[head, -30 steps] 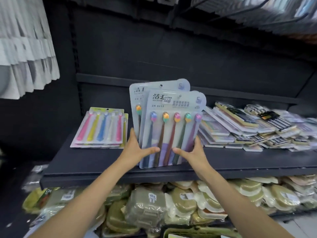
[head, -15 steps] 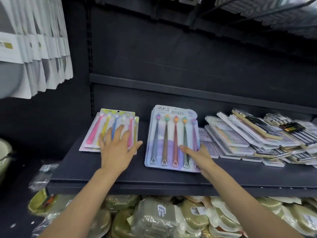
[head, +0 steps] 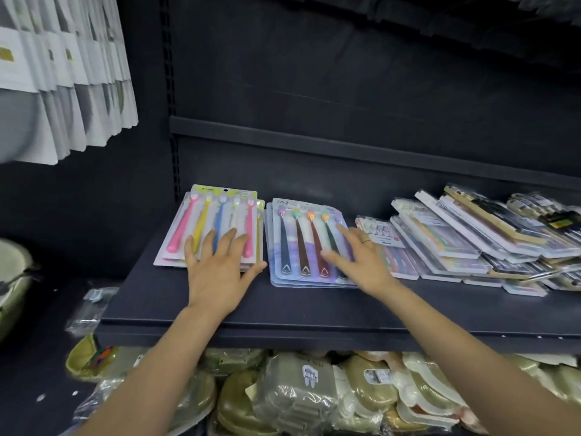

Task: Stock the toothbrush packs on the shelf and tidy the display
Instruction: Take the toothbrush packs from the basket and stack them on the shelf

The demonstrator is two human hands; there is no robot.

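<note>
Purple toothbrush pack stack (head: 301, 243) now lies flat mid-shelf, shoved left beside the yellow pack stack (head: 217, 221). My left hand (head: 220, 272) is spread flat on the yellow stack's near edge; my right hand (head: 361, 262), fingers splayed, presses the purple stack's right side. Loose packs (head: 471, 234) sprawl toward the shelf's (head: 314, 313) right end.

White paper packs (head: 63, 77) hang upper left; bagged green items (head: 292, 394) fill lower shelf w/ clear wrap.
</note>
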